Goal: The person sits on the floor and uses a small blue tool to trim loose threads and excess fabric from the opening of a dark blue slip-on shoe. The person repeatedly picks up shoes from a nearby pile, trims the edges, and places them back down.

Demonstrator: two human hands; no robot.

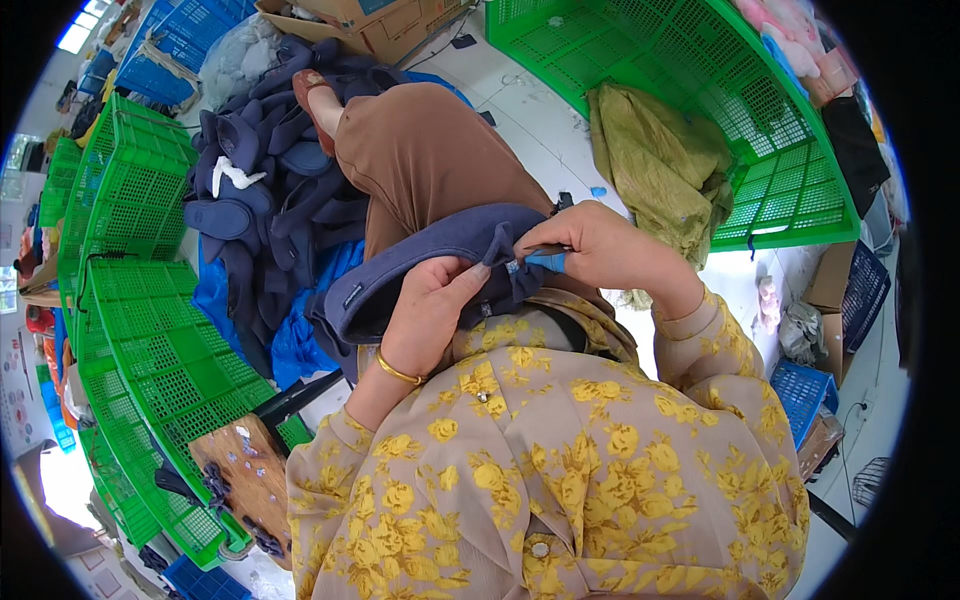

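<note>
A navy padded piece, curved like a neck pillow (375, 285), lies across my lap with a small dark label on its side. My left hand (425, 305) is closed on its near edge, thumb pressed down beside a gathered navy fabric end (503, 250). At that same end, my right hand (610, 245) has its fingers closed round a small slim item (546, 260), dark above and blue below. Its kind is hard to make out. Small pale bits show on the fabric between the hands. Part of the pillow is hidden behind my left hand.
A heap of similar navy pieces (270, 170) lies beyond my left side, partly on blue sheeting (310, 335). Green plastic crates (150, 320) stand at left, another green crate (790, 190) at right with an olive sack (655, 150). A wooden board (235, 465) holds scraps.
</note>
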